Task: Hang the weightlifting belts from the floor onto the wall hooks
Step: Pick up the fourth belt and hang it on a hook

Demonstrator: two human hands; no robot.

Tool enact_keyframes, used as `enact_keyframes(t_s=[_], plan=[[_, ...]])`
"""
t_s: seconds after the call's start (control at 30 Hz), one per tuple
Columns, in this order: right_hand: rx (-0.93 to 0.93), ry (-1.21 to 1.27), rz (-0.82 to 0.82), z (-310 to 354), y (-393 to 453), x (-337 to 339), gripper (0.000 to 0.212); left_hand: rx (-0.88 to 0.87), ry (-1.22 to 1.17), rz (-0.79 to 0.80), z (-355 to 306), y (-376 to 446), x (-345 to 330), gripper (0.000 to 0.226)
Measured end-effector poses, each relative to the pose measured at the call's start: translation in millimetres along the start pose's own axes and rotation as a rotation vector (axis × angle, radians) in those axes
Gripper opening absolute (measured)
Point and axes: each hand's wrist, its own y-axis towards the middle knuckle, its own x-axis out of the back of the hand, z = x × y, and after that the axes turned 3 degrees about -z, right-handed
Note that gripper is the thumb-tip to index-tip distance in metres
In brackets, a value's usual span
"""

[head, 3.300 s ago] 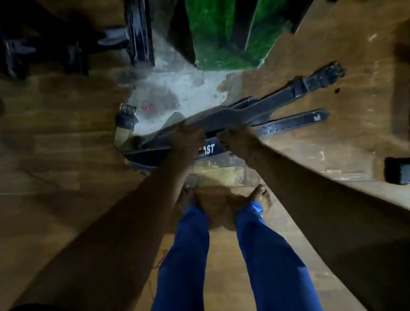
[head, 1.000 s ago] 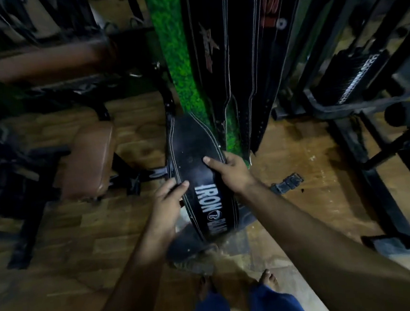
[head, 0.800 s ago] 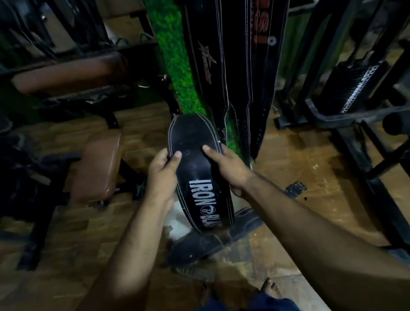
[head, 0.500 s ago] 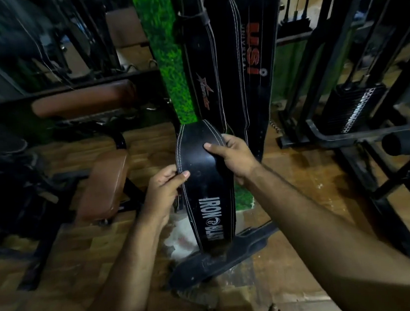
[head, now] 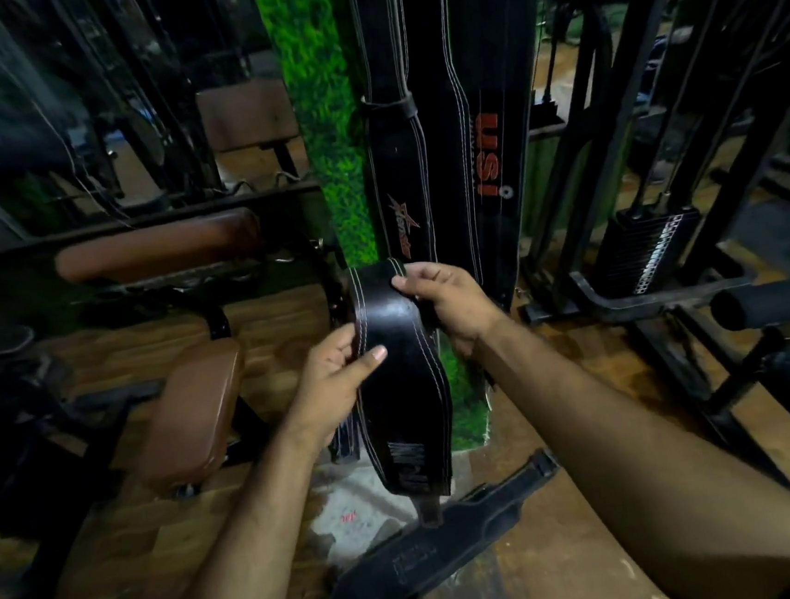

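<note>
Holding the belt upright before the hung belts, we pinch its upper edges with left hand and right hand clamped either side, probably to find the buckle end, while another belt lies on the floor.

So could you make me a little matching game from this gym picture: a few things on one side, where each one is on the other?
Things:
1. belt with white stitching
2. belt with red USI lettering
3. plain black belt
4. brown bench seat

Places:
A. lying on the floor
B. held in both hands
C. left of the hands
D. hanging against the wall

Pairs: 1-B, 2-D, 3-A, 4-C
</note>
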Motion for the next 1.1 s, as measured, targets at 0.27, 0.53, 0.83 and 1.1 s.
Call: enact_keyframes(t_s=[0.27,0.53,0.83,1.1], plan=[[-0.031,-0.162,0.092,-8.4,-6.9,-11.5,0.021,0.160,-0.258,-0.134,-43.3,19.8,21.0,0.020],[-0.285,0.133,-0.043,-2.3,5.1,-20.2,0.027,-0.029,0.040,0.047,-33.3,8.6,24.0,0.016],[-0.031,-0.049,0.051,-4.5,-1.3,-18.0,0.005,-0.038,-0.043,-0.010,-43.5,19.5,20.4,0.022],[-0.019,-0.068,0.042,27.6,2.4,-17.9,0.020,-0.048,0.103,0.114,-30.8,15.3,5.9,0.014]])
